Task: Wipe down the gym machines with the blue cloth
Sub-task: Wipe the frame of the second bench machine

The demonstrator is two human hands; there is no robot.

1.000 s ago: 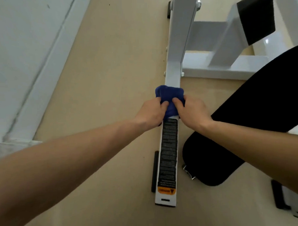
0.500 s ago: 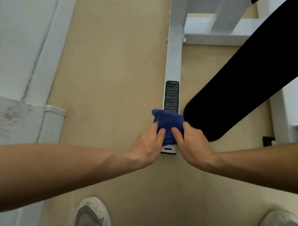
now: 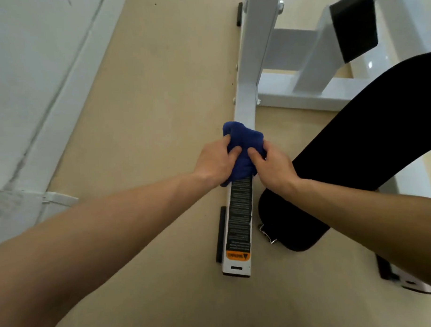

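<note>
A: Biggest first. White machine frame [image 3: 300, 98] fills far right; black pad [image 3: 370, 138] slants over it, near end right beside R forearm. Risk?
B: Forearm bumps pad if stroke swings right. Pad might shift, can't tell if it's locked.
A: Rail [image 3: 245, 111], mid scene, running near to far?
B: Long black label [image 3: 239, 211] on its near stretch. Hard rubbing could lift an edge or smear print. Can't tell if cloth's damp.
A: Blue cloth [image 3: 243, 147]?
B: Bunched over rail, just far of label. Left hand [image 3: 214, 163] clenches its left side, right hand [image 3: 273, 168] grasps its right side, thumbs on top. Bunched = patchy contact, underside prob missed.
A: Small bits?
B: Metal clip [image 3: 267, 235] right of rail, near end. Bolt heads [image 3: 234, 99] on rail's left edge, farther up. Fast drag snags cloth or skins knuckles.
</note>
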